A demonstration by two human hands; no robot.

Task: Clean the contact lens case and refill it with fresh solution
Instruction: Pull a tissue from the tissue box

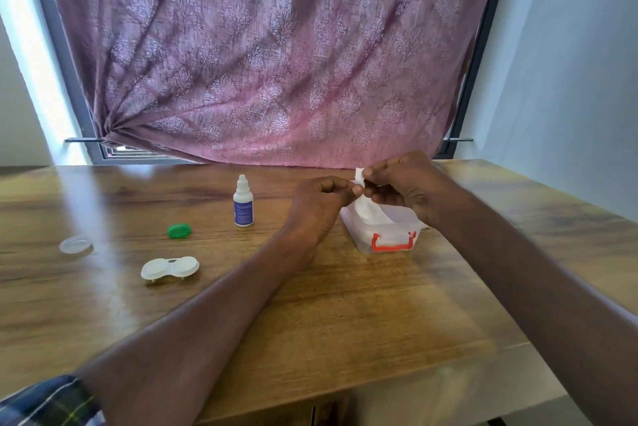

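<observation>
A single head-worn view looks forward and down across the wooden table (pixel 345 315), close in, facing the curtain (pixel 269 46).

Table (pixel 345 305) is showing wood-grain finish, smooth, with a slight sheen. Lens case (pixel 170 268) is looking like white matt plastic; green cap (pixel 179 230) is ribbed glossy plastic; clear cap (pixel 76 245) is translucent plastic. Solution bottle (pixel 243 202) is reading as white smooth plastic with a printed label. Tissue (pixel 369 210) is looking like soft white paper, sitting in a frosted plastic box (pixel 386 239). Curtain (pixel 276 56) is hanging as patterned woven cloth.
</observation>
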